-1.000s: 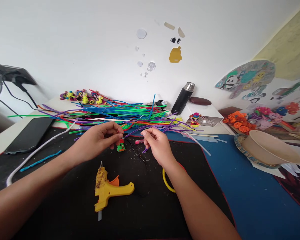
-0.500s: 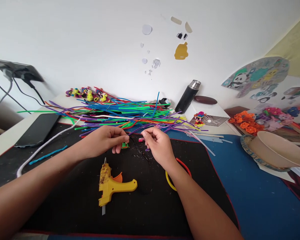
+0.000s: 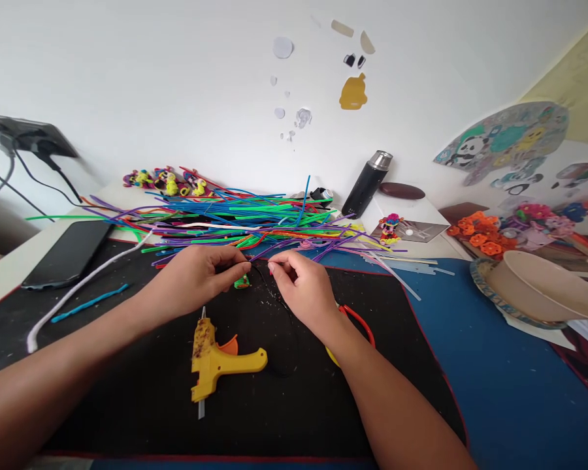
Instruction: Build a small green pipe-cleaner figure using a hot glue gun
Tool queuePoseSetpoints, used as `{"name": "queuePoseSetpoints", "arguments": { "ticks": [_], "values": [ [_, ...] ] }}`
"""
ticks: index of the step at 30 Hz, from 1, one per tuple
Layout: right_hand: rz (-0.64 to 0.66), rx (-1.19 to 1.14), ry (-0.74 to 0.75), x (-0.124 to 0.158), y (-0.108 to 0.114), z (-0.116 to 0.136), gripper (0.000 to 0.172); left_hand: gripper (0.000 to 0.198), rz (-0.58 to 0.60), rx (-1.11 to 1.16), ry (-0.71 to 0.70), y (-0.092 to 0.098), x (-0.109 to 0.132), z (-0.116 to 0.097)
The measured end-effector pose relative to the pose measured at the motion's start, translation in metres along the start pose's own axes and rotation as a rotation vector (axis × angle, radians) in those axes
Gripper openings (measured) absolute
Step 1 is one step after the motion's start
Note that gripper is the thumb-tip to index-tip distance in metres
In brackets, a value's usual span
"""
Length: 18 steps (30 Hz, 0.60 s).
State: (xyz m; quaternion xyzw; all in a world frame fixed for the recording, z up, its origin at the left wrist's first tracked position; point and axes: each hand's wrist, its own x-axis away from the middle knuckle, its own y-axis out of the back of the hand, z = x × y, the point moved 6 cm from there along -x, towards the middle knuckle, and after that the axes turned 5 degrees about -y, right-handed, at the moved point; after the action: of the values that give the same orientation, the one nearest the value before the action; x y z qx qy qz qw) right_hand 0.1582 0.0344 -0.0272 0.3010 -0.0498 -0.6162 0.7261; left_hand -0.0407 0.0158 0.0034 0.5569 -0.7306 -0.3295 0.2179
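My left hand (image 3: 200,277) is closed in a pinch on a thin black pipe cleaner (image 3: 261,275), which trails down over the dark mat. Across a small gap, my right hand (image 3: 306,287) pinches at the same black strand; its exact grip is partly hidden. A small green piece (image 3: 242,281) shows just under my left fingertips. Nearer to me lies a yellow glue gun (image 3: 210,362) with an orange trigger. Red-and-yellow-handled pliers or scissors (image 3: 360,321) are partly covered by my right wrist.
A heap of coloured pipe cleaners (image 3: 245,215) spans the back. A blue twisted piece (image 3: 91,303) and a phone (image 3: 66,253) lie left. A black flask (image 3: 367,186), a small figure (image 3: 391,228) and a bowl (image 3: 549,281) stand right.
My right hand has moved left and slightly up, bringing its fingertips closer to my left hand. The pink and purple bits by my right fingers are now mostly hidden. The view has shifted slightly.
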Motion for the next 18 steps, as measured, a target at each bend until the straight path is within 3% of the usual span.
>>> {"name": "queuePoseSetpoints", "arguments": {
  "ticks": [10,18],
  "values": [
    [-0.036,0.067,0.036,-0.001,0.004,0.001,0.014,0.053,0.011,0.012,0.010,-0.001,0.001,0.001],
    [-0.077,0.173,0.025,0.000,0.007,0.003,0.017,0.056,0.145,0.065,0.016,-0.016,0.007,-0.009]
  ]
}}
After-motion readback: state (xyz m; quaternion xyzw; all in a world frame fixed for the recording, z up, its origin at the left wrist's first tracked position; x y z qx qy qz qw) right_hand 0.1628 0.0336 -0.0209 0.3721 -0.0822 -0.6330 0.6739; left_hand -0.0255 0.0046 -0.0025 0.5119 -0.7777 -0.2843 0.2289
